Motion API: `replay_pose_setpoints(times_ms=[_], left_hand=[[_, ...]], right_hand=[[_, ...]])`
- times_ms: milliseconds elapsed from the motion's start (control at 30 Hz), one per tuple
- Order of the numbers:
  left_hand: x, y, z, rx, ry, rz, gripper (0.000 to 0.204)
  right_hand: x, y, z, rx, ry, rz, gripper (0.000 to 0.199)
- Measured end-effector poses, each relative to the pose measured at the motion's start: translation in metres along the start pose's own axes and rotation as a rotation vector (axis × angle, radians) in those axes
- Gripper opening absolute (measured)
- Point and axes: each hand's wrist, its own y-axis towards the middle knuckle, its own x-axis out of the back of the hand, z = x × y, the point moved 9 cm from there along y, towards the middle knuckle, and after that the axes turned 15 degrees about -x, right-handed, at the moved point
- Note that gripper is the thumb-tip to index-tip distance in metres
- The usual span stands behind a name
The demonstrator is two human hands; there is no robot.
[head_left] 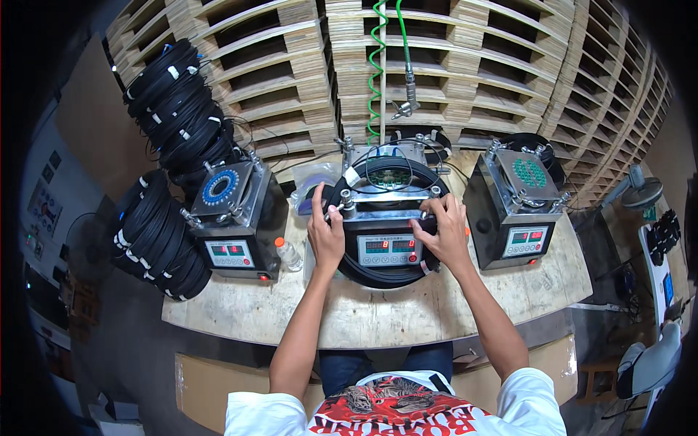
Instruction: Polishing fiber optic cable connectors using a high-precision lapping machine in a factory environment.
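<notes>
In front of me stands the middle machine (pixel 351 247), a dark box with a lit red and green display panel and a metal clamping plate on top. A coil of black cable (pixel 385 277) loops round it, with a white tag at its upper left. My left hand (pixel 326 234) is at the machine's front left corner, index finger stretched upward and thumb by the small metal clamp lever (pixel 339 207). My right hand (pixel 446 231) has its fingers and thumb closed at the front right clamp lever, which they partly hide. Green connector pieces (pixel 389 176) sit behind the front bar.
Similar machines stand left (pixel 236 211) and right (pixel 513 207). Left, black cable coils (pixel 156 240) are piled high. An orange-capped bottle (pixel 289 256) stands by my left wrist. A green air hose with a metal air gun (pixel 408 98) hangs before stacked wooden pallets (pixel 276 65).
</notes>
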Motion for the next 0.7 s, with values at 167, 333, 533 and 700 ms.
replay_pose_setpoints(times_ms=[167,333,533,700], left_hand=[[-0.003,0.002,-0.003,0.06,0.028,0.048,0.051],[-0.007,0.0,-0.002,0.008,0.046,0.021,0.049],[-0.009,-0.001,-0.001,-0.018,0.098,0.035,0.05],[-0.011,-0.002,0.002,-0.007,0.101,0.052,0.05]], right_hand=[[0.004,0.003,-0.039,-0.16,0.431,0.005,0.018],[0.014,0.01,-0.06,-0.198,0.543,0.009,0.007],[0.01,0.003,-0.064,-0.496,0.564,0.111,0.014],[0.016,-0.001,-0.06,-0.353,0.485,0.041,0.018]])
